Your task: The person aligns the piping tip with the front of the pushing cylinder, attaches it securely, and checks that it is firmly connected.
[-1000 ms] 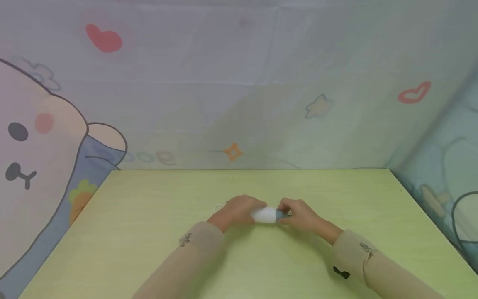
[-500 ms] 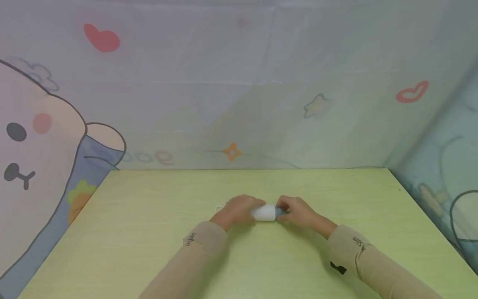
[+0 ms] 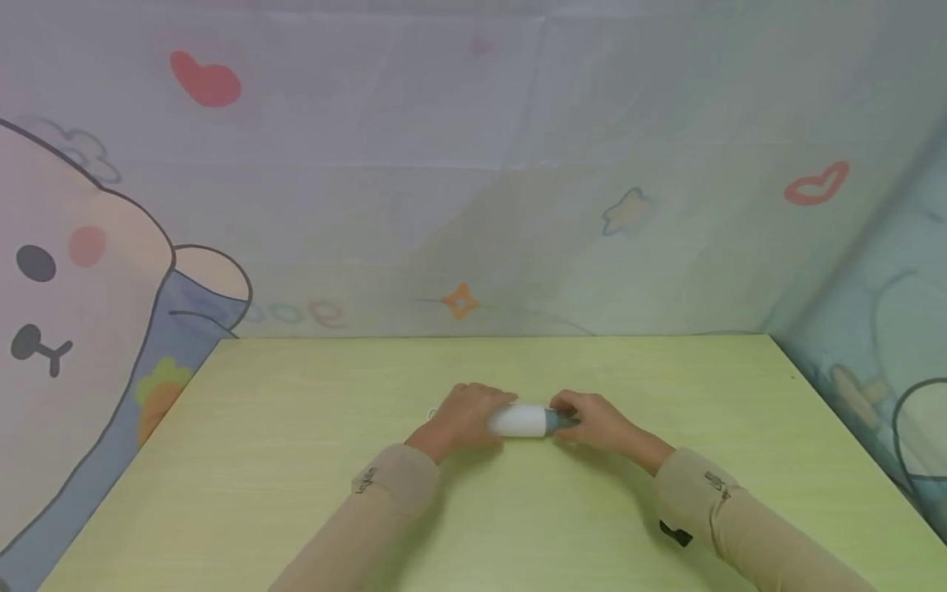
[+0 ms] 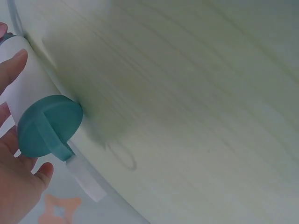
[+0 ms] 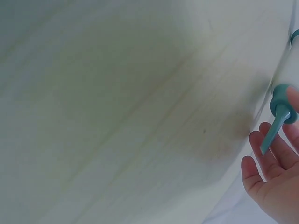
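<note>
A white cylinder with teal ends [image 3: 520, 420] lies sideways, close above or on the table, between my two hands. My left hand [image 3: 471, 415] grips its left part. In the left wrist view, the teal disc-shaped end [image 4: 58, 116] shows a raised bar with a white strap [image 4: 87, 179] beyond it. My right hand [image 3: 594, 422] pinches the other end, a teal collar [image 5: 281, 100] from which a slim teal spout-like piece [image 5: 274, 130] sticks out past the fingers. The thumb lies against that collar, with several fingers behind it. What kind of thing it is, I cannot tell.
The pale yellow-green table [image 3: 296, 395] reaches back to a printed cloth backdrop [image 3: 414, 205] with hearts and a cartoon bear [image 3: 89, 312]. A thin white loop [image 3: 432, 413] shows just behind my left wrist. A dark curved frame [image 3: 901, 427] stands at the far right.
My left hand has slid slightly left along the cylinder, and more of the white body shows. The right hand keeps its hold on the teal end, almost in the same place.
</note>
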{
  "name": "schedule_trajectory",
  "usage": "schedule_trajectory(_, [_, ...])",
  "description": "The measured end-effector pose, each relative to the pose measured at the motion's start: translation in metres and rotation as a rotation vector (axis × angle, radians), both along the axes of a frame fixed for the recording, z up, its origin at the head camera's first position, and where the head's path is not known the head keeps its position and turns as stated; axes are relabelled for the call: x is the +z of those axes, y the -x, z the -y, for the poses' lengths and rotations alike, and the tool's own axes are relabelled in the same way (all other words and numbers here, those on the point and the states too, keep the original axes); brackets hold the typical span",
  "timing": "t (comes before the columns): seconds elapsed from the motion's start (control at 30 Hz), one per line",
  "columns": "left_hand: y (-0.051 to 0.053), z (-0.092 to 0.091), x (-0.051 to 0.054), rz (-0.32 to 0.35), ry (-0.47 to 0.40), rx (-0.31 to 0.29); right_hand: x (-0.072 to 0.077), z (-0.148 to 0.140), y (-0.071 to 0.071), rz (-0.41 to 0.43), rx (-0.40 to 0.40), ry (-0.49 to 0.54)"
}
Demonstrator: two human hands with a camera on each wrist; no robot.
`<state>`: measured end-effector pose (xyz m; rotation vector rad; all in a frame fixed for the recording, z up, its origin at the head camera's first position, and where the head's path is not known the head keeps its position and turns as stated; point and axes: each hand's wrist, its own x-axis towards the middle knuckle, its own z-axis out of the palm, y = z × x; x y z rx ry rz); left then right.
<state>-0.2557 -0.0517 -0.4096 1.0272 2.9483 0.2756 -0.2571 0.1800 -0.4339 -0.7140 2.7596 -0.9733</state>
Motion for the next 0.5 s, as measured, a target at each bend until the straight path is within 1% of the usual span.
schedule_trajectory(0.23, [0.000,0.007,-0.004,0.030,-0.011,0.025,0.000,-0.003,0.000,0.008,0.001,0.014])
schedule_trajectory(0.5, [-0.001,0.012,-0.006,0.025,-0.026,0.018,-0.002,-0.006,0.001,-0.007,0.013,0.003])
